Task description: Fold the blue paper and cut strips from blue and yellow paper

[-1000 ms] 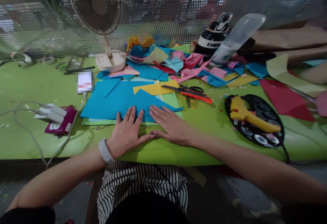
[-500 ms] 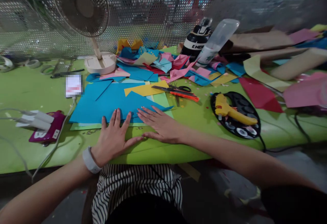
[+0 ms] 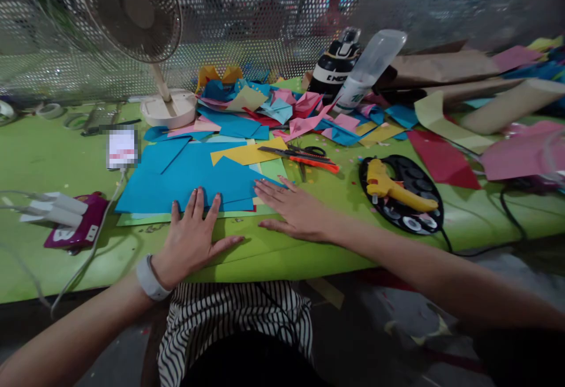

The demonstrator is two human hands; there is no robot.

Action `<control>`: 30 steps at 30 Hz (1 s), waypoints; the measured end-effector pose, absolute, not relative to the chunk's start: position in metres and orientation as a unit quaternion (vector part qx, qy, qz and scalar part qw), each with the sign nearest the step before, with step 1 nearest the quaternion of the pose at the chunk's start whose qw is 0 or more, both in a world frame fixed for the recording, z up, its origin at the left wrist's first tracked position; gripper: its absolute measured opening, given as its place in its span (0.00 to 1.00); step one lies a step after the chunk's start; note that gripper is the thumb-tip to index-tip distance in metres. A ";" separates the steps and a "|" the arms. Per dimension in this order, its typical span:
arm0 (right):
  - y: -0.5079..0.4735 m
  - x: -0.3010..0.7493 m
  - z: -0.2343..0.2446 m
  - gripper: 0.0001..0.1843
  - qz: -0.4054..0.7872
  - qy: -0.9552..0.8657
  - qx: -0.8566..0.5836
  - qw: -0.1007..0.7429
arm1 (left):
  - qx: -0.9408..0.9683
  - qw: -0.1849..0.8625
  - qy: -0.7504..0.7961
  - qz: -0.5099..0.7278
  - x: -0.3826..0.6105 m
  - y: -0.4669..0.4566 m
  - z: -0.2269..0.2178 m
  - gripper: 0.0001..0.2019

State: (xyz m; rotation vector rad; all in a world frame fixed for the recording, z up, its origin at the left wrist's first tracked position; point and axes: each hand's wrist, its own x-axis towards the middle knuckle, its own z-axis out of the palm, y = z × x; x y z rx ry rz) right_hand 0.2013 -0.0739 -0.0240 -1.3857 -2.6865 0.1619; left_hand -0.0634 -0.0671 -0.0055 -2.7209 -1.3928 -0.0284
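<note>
The blue paper point(image 3: 176, 181) lies flat on the green worktop point(image 3: 273, 260), in front of the person, on top of light green sheets point(image 3: 276, 170) whose borders are visible at its near and right sides. The left hand point(image 3: 192, 237) has its palm down, with the fingers point(image 3: 213, 210) straight and spread; their tips rest on the near part of the blue paper, and the thumb points to the right, over the worktop. The right hand point(image 3: 302, 210) is also palm down. Its fingers are extended towards the far left and a little apart, with the tips at the right part of the blue paper, and its thumb stands away from them. The two hands are apart and neither one pinches anything.

At the far side of the blue paper, a yellow paper piece point(image 3: 241, 154) lies across it. An orange cutter knife point(image 3: 315, 162) touches this piece with its left end, and scissors point(image 3: 315, 152) lie just beside the knife. Farther back there is a heap of coloured papers point(image 3: 251, 110), between the fan point(image 3: 141, 10) on the left and a black bottle point(image 3: 331, 75) on the right. To the right of the right hand, a yellow glue gun point(image 3: 397, 190) rests on a black palette point(image 3: 410, 169). On the left, white plugs point(image 3: 62, 207) sit in a purple power strip point(image 3: 86, 225).
</note>
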 end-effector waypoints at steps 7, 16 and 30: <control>-0.078 0.242 -0.033 0.45 0.016 -0.858 -0.510 0.064 | -0.890 0.047 -0.452 -0.028 -0.069 -0.067 -0.011 0.50; -0.078 0.234 -0.002 0.33 -0.009 -0.822 -0.544 0.165 | -0.904 0.040 -0.424 -0.015 -0.093 -0.059 -0.008 0.45; -0.036 0.199 0.001 0.16 0.225 -0.822 -0.504 0.140 | -0.904 0.041 -0.426 -0.010 -0.123 -0.061 -0.002 0.46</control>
